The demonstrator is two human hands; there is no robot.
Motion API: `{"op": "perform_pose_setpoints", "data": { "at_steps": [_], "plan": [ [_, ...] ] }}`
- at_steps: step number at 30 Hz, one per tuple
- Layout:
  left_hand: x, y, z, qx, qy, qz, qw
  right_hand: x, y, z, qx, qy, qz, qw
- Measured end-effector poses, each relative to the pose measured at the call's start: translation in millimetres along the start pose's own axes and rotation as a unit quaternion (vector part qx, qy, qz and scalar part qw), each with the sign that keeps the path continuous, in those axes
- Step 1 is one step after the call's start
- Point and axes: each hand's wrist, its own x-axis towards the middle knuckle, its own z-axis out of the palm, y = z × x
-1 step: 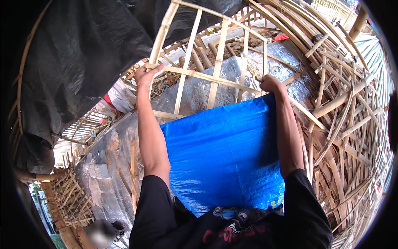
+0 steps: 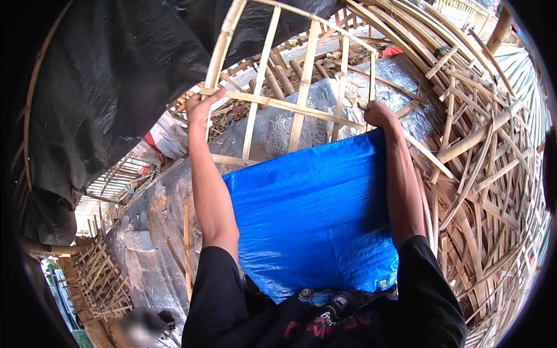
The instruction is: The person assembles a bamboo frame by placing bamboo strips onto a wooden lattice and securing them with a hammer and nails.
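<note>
A light frame of split bamboo slats [image 2: 284, 107] is held up in front of me, its upper part leaning away. Several upright slats cross its long bars. My left hand [image 2: 201, 107] is closed on the frame's left side, where a crossbar meets the thick side pole, with the thumb along the bar. My right hand [image 2: 381, 115] is closed in a fist around the frame's right side, near the end of the same crossbar. The frame's lowest bar partly disappears behind a blue woven plastic sheet [image 2: 313, 203], which spreads across my lap between my forearms.
A large pile of bamboo strips [image 2: 481, 191] lies to my right. Black sheeting [image 2: 116, 87] hangs at the upper left. Beneath the frame lies a worn silvery sheet [image 2: 156, 232]. Short bamboo poles [image 2: 282, 80] and a lattice panel [image 2: 101, 284] stand farther off.
The frame has shifted slightly to the left, together with my left hand. Both hands keep their hold, and my right hand has barely moved.
</note>
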Motion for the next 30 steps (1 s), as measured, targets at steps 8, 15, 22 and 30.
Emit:
{"op": "perform_pose_setpoints", "data": {
  "at_steps": [8,15,22,30],
  "plan": [
    [-38.4,38.7,-58.1,-0.057,0.054,0.043,0.996,-86.2,-47.2,-92.0,0.047,0.481,0.017,0.875],
    [-52.5,41.1,-86.7,-0.134,0.108,0.094,0.981,-117.3,-66.9,-133.6,0.114,0.472,-0.080,0.871],
    [-59.3,41.2,-109.3,-0.158,0.107,0.109,0.976,-75.2,-84.6,-116.1,0.113,0.340,-0.206,0.910],
    [-74.3,53.0,-94.6,-0.204,0.140,0.134,0.960,-44.2,-86.0,-59.4,0.121,0.254,-0.183,0.942]
  ]
}}
